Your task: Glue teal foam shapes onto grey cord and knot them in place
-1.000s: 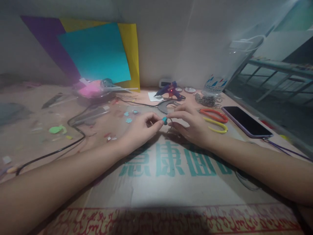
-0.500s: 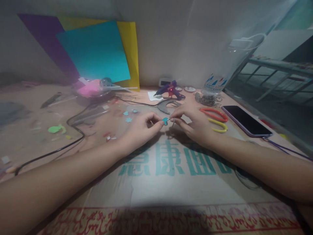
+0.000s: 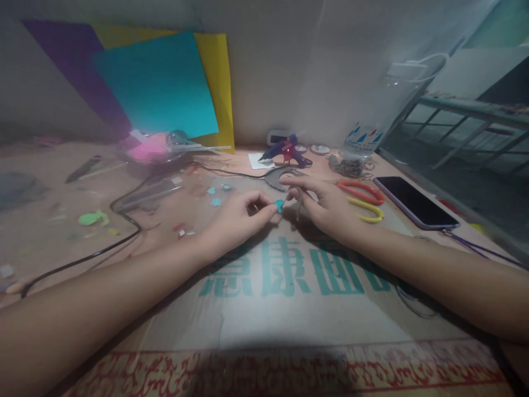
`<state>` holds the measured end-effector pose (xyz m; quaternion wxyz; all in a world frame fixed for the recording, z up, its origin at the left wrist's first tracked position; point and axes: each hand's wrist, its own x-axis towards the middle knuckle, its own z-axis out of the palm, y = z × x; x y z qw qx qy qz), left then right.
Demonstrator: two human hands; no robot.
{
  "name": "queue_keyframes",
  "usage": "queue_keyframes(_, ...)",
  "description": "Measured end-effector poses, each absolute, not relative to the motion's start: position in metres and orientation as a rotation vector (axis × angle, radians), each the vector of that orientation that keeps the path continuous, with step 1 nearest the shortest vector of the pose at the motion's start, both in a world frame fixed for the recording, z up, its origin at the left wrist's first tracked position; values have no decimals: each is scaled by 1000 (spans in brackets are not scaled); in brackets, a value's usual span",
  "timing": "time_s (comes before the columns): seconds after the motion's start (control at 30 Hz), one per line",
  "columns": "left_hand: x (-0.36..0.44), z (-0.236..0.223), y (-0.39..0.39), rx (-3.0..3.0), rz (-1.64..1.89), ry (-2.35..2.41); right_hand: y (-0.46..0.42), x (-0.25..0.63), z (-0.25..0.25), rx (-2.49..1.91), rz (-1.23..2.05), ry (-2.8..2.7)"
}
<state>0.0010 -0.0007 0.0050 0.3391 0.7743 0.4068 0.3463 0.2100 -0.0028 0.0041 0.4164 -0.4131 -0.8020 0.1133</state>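
My left hand point(image 3: 239, 218) pinches a small teal foam piece point(image 3: 280, 205) between thumb and forefinger, just above a printed cardboard sheet point(image 3: 289, 309). My right hand point(image 3: 326, 207) is right beside it, fingers curled, pinching a thin wire-like piece point(image 3: 298, 205) that hangs from its fingertips next to the teal piece. Both forearms rest across the cardboard.
A blue glue gun point(image 3: 285, 151) with a red light stands at the back. Orange and yellow scissors point(image 3: 363, 201) and a phone point(image 3: 415, 203) lie to the right. Coloured paper sheets point(image 3: 161, 88) lean on the wall. A black cable point(image 3: 124, 220) and foam scraps point(image 3: 93, 219) lie on the left.
My right hand has drawn slightly back from the teal piece and lifted its fingers, with the thin wire now showing below them. My left hand has hardly moved.
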Motion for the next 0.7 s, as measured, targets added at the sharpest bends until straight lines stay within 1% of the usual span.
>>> queue_keyframes(0.1, 2, 6, 2, 1904, 919, 1092, -2, 208, 2, -1240, 633, -1937)
queue_keyframes(0.17, 2, 5, 3, 1877, 943, 1078, -1, 207, 2, -1287, 750, -1943)
queue_keyframes(0.37, 1, 4, 4, 1859, 972, 1054, 8, 211, -5, -1202, 572, -1985)
queue_keyframes(0.57, 2, 8, 1, 1802, 998, 1014, 21, 215, -13, -1146, 719, -1810)
queue_keyframes(0.7, 2, 9, 0, 1787, 1023, 1043, 28, 221, -7, -1011, 777, -1378)
